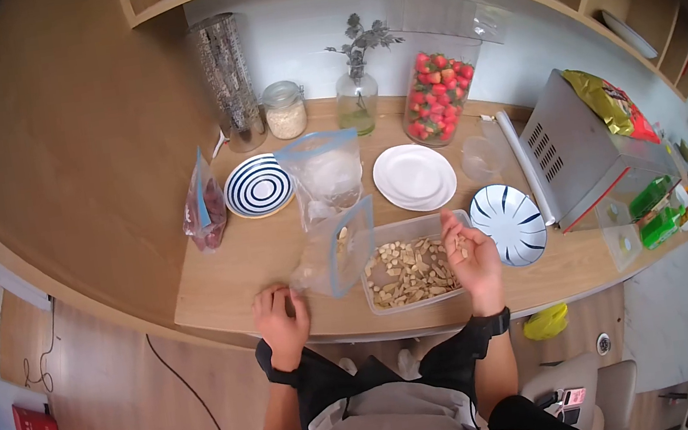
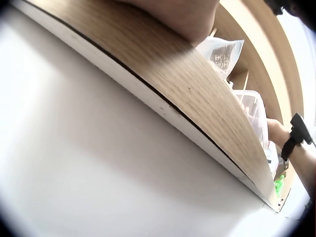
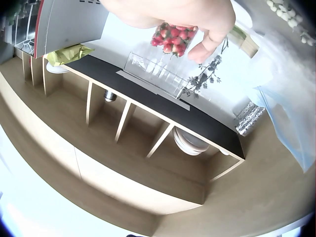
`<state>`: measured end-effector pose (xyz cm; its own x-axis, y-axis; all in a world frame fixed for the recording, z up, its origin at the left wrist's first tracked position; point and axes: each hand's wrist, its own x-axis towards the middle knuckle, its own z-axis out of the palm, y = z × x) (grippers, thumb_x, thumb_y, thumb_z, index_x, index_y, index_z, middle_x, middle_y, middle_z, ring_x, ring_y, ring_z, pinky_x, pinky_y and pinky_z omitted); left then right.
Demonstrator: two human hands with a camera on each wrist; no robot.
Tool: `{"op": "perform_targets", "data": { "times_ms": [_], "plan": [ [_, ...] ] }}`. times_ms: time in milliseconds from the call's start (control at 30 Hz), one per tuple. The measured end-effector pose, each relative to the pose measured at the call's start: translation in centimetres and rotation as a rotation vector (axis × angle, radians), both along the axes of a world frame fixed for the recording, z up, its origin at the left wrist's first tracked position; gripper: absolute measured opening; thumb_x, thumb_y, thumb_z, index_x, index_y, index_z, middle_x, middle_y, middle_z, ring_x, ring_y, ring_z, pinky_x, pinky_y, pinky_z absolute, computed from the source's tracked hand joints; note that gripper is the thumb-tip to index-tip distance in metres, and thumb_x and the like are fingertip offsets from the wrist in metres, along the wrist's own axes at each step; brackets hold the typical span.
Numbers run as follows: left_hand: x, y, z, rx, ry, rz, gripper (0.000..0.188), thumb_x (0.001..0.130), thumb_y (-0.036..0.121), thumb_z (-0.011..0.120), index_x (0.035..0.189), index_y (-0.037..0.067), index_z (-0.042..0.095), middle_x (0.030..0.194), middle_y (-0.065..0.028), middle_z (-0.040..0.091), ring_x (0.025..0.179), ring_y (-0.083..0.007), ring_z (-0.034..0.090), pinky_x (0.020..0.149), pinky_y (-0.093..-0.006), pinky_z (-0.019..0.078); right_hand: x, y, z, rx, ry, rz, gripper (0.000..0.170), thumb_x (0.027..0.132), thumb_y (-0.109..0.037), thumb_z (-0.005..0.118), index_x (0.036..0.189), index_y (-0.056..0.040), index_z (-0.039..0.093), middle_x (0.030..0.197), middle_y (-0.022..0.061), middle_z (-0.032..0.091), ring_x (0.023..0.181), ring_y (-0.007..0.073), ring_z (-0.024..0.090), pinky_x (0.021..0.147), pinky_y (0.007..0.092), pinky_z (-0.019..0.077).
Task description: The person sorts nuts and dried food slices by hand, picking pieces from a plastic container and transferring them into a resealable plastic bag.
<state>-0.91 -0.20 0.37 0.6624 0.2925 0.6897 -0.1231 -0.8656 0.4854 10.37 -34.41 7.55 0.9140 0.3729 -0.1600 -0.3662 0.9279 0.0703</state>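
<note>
My right hand (image 1: 474,265) is over the right side of a clear plastic container (image 1: 371,299), palm turned up and fingers bent; I cannot tell whether it holds anything. Pale brown pieces that look like peanuts (image 1: 412,271) cover the container's bottom. To its left, a clear zip bag (image 1: 316,263) with a blue seal stands with its mouth towards the container, and a few pale pieces show inside. My left hand (image 1: 281,319) rests by the table's front edge beside that bag, fingers loosely curled. In the right wrist view, the right hand (image 3: 182,12) shows at the top.
Behind stand another zip bag (image 1: 328,175), a striped plate (image 1: 258,186), a white plate (image 1: 414,177) and a blue-lined bowl (image 1: 507,225). A bag with dark red contents (image 1: 205,212) is at the left. Strawberries (image 1: 439,96) fill a tall container at the wall. A grey appliance (image 1: 573,152) stands right.
</note>
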Motion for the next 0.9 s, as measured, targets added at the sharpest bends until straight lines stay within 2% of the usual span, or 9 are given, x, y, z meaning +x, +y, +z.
{"op": "perform_targets", "data": {
  "times_ms": [167,300,400,467,600,667,700,767,900],
  "plan": [
    [0.0,-0.1,0.1,-0.019,-0.006,-0.002,0.007,0.088,0.009,0.069,0.091,0.003,0.069,0.101,-0.0133,0.068,0.096,-0.0359,0.062,0.085,-0.0465,0.0478,-0.6,0.1,-0.2,-0.097,-0.003,-0.075,0.044,0.101,0.003,0.041,0.144,0.0153,0.045,0.137,0.0247,0.059,0.114,0.0290,0.065,0.094,0.0335,0.0591],
    [-0.1,0.1,0.2,-0.024,-0.023,-0.010,0.007,0.087,0.009,0.070,0.091,0.003,0.069,0.101,-0.0119,0.068,0.095,-0.0347,0.062,0.085,-0.0454,0.0475,-0.8,1.1,0.3,-0.133,-0.016,-0.020,0.047,0.102,0.002,0.039,0.148,0.0129,0.041,0.143,0.0235,0.057,0.118,0.0292,0.065,0.095,0.0347,0.0589],
    [-0.2,0.1,0.3,-0.027,-0.017,-0.004,0.008,0.087,0.009,0.071,0.092,0.003,0.069,0.101,-0.0110,0.068,0.095,-0.0340,0.062,0.084,-0.0450,0.0473,-1.4,2.8,2.0,-0.182,0.051,-0.005,0.048,0.107,-0.003,0.036,0.154,0.0099,0.036,0.155,0.0216,0.052,0.119,0.0306,0.066,0.084,0.0301,0.0600],
    [-0.2,0.2,0.3,-0.036,-0.011,-0.003,0.009,0.087,0.010,0.071,0.092,0.003,0.069,0.101,-0.0107,0.068,0.095,-0.0338,0.062,0.084,-0.0448,0.0472,-1.4,2.9,1.6,-0.024,-0.114,0.177,0.049,0.112,-0.009,0.036,0.157,0.0084,0.030,0.161,0.0199,0.047,0.114,0.0321,0.070,0.066,0.0251,0.0576],
    [-0.2,0.3,0.1,-0.035,-0.008,-0.004,0.009,0.086,0.010,0.072,0.092,0.004,0.068,0.100,-0.0099,0.068,0.095,-0.0331,0.061,0.084,-0.0443,0.0468,-1.0,3.7,1.2,0.029,-0.134,0.259,0.049,0.115,-0.017,0.037,0.157,0.0075,0.032,0.155,0.0210,0.054,0.102,0.0314,0.074,0.051,0.0228,0.0503],
    [-0.2,0.3,0.0,-0.043,-0.011,-0.009,0.009,0.086,0.010,0.072,0.092,0.004,0.068,0.100,-0.0096,0.068,0.095,-0.0329,0.061,0.084,-0.0442,0.0467,-1.1,4.4,2.0,-0.103,-0.081,0.284,0.043,0.116,-0.021,0.039,0.148,0.0069,0.046,0.124,0.0156,0.074,0.080,0.0202,0.073,0.045,0.0229,0.0434],
    [-0.2,0.4,0.0,-0.034,-0.013,-0.007,0.009,0.086,0.010,0.072,0.092,0.004,0.068,0.100,-0.0095,0.067,0.094,-0.0328,0.061,0.084,-0.0441,0.0467,-1.3,4.7,2.2,-0.110,-0.076,0.282,0.043,0.116,-0.021,0.039,0.148,0.0069,0.046,0.124,0.0156,0.074,0.080,0.0202,0.073,0.045,0.0229,0.0434],
    [-0.2,0.4,-0.1,-0.034,-0.012,-0.007,0.009,0.086,0.010,0.072,0.092,0.004,0.068,0.100,-0.0094,0.067,0.094,-0.0328,0.061,0.084,-0.0441,0.0468,-1.5,5.5,2.6,-0.306,-0.092,0.247,0.036,0.115,-0.027,0.046,0.132,0.0024,0.060,0.074,-0.0003,0.063,0.053,0.0086,0.055,0.041,0.0226,0.0329],
    [-0.2,0.4,-0.1,-0.046,-0.020,-0.005,0.009,0.086,0.009,0.072,0.093,0.004,0.068,0.100,-0.0096,0.067,0.094,-0.0330,0.061,0.083,-0.0442,0.0471,-1.5,6.7,3.9,-0.343,-0.201,0.308,0.034,0.115,-0.029,0.047,0.123,0.0002,0.065,0.063,-0.0043,0.046,0.046,0.0056,0.038,0.041,0.0238,0.0286]
  ]
}}
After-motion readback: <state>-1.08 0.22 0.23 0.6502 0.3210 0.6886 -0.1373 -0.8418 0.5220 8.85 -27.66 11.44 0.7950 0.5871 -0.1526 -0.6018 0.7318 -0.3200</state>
